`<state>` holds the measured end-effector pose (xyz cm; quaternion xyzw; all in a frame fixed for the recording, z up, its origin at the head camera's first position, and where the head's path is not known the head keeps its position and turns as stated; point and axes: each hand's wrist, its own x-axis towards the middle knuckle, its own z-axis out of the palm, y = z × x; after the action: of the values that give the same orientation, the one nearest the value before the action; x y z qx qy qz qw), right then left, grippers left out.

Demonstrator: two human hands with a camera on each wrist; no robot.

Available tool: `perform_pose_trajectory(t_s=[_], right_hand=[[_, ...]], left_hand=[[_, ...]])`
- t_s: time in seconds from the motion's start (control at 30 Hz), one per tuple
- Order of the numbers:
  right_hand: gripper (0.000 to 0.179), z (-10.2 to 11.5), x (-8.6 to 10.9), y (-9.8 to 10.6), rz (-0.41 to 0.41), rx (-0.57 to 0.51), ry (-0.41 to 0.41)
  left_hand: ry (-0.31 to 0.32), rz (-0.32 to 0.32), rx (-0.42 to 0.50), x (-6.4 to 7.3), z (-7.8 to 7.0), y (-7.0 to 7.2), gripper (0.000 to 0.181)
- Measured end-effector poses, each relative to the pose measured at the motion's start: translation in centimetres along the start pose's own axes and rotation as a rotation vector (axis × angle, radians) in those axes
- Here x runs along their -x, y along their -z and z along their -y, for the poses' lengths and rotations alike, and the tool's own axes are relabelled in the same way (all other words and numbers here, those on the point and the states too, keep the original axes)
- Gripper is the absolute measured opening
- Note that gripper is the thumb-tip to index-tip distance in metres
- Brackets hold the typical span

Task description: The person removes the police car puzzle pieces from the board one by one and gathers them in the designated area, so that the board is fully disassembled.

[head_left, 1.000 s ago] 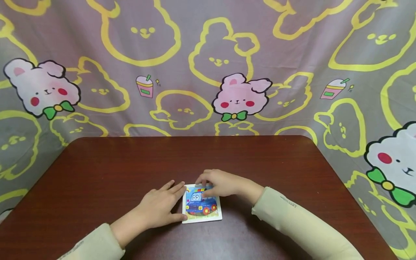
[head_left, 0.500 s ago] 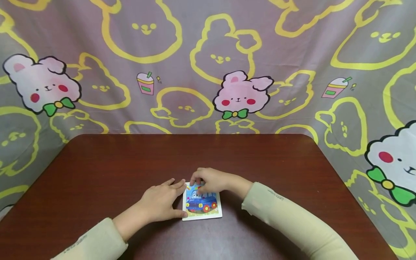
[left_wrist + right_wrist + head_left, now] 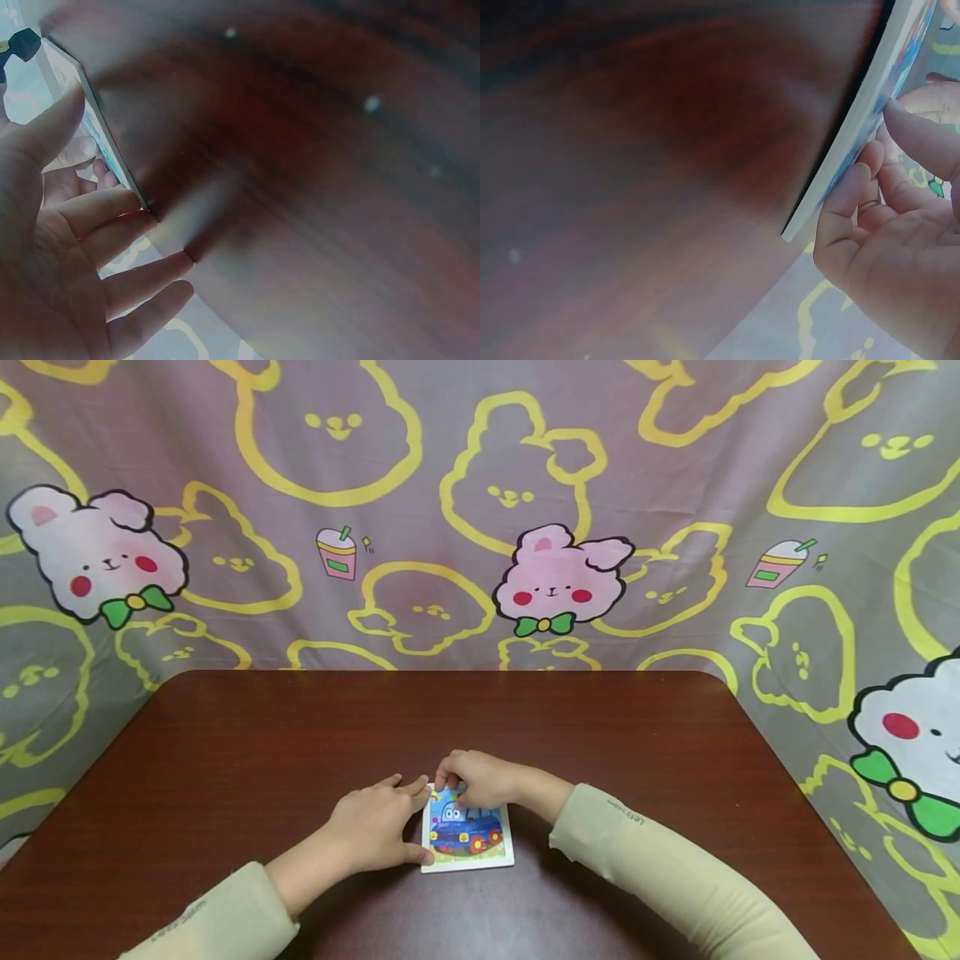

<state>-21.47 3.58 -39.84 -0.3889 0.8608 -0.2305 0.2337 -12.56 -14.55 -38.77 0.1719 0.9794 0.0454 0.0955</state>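
A small square picture puzzle (image 3: 467, 839) lies on the brown table, a blue cartoon car inside its white frame. My left hand (image 3: 367, 829) steadies its left side, thumb at the near left corner and spread, fairly straight fingers by the far left corner. In the left wrist view, the left thumb (image 3: 56, 124) overlaps the frame's edge. My right hand (image 3: 483, 779) reaches over the puzzle's far side with bent fingers, the fingertips and thumb down at its upper left part. The right wrist view shows the curled right fingers (image 3: 844, 199) close against the picture; I cannot tell whether they pinch a piece.
The dark brown table (image 3: 300, 727) extends around the puzzle on all sides. Behind it and along both sides hangs a grey curtain (image 3: 420, 443) printed with yellow outlines and rabbit heads.
My right hand has shifted left across the puzzle's far part, from about its middle to its upper left corner. My left hand and the puzzle have stayed nearly in place.
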Motion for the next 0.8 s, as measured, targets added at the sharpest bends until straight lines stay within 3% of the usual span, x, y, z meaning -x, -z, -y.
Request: perform_pose_trajectory(t_s=[0.8], right_hand=[[0.022, 0.48, -0.16, 0.10, 0.036, 0.001, -0.078]], left_hand=[[0.005, -0.002, 0.045, 0.05, 0.21, -0.28, 0.086]])
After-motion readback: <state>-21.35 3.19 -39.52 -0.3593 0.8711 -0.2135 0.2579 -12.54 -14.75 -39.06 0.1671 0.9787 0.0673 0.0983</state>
